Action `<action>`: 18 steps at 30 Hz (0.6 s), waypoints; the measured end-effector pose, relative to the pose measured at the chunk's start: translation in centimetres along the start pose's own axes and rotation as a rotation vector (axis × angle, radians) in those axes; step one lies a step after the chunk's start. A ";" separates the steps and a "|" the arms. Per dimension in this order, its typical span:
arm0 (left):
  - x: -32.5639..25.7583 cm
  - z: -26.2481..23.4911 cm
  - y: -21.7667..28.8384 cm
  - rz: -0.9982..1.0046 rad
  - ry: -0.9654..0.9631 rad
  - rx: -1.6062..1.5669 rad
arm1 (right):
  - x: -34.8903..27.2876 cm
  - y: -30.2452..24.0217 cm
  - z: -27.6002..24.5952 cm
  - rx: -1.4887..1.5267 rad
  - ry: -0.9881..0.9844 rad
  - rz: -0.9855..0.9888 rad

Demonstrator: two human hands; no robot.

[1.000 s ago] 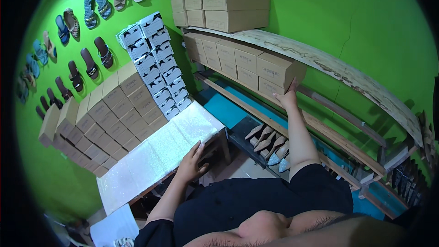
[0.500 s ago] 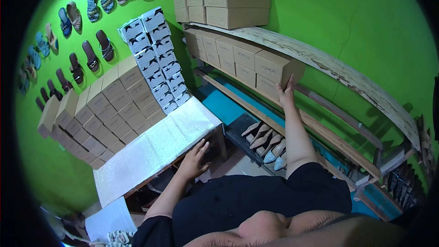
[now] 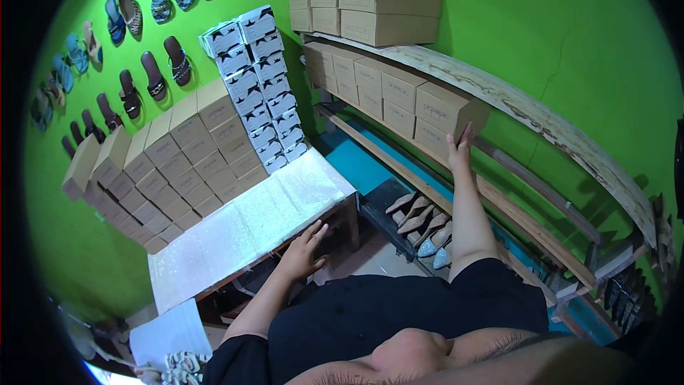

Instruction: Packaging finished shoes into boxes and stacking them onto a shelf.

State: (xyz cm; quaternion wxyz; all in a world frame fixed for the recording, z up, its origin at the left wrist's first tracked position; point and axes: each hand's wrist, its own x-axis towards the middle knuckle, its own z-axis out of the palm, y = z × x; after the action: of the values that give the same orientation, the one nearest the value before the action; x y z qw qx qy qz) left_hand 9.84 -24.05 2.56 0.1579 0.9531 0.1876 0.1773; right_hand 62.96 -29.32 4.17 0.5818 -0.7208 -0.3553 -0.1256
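Observation:
My right arm reaches out to the right-hand shelf. There my right hand (image 3: 461, 146), its fingers stretched out and spread, rests against the near end of the stacked brown cardboard boxes. It touches the corner of the lower end box (image 3: 429, 135), just under the upper end box (image 3: 443, 105). My left hand (image 3: 305, 253) hangs open with nothing in it, beside the front edge of a table with a glittery white cover (image 3: 249, 217).
Brown boxes (image 3: 189, 135) and white boxes with black stars (image 3: 260, 89) stand stacked behind the table. More boxes (image 3: 388, 14) sit on the upper shelf board (image 3: 499, 103). Pointed shoes (image 3: 420, 217) lie on a low dark rack. Sandals (image 3: 153, 75) hang on the green wall.
The whole view has shifted slightly, so the shelves and boxes appear a little further right. My right hand stays at the end box, and my left hand has hardly moved.

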 end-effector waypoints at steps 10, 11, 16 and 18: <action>-2.5 -2.3 -6.4 -0.031 0.049 -0.046 | -6.3 -5.5 1.7 -0.444 0.152 -0.238; -3.3 -2.6 -7.8 -0.042 0.031 -0.055 | -8.1 -6.1 2.7 -0.617 0.191 -0.284; -8.6 -6.5 -14.8 -0.122 0.108 0.017 | -18.5 -6.4 12.2 -0.536 0.044 -0.364; -10.9 -8.6 -17.8 -0.188 0.144 0.018 | -23.1 -7.1 17.6 -0.514 -0.144 -0.343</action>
State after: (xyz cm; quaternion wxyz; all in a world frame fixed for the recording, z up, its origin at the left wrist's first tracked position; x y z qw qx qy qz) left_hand -8.37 -10.90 0.59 0.1515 0.9175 0.2887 0.2280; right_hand 37.63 -20.99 -9.35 0.3244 -0.7807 -0.4686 -0.2563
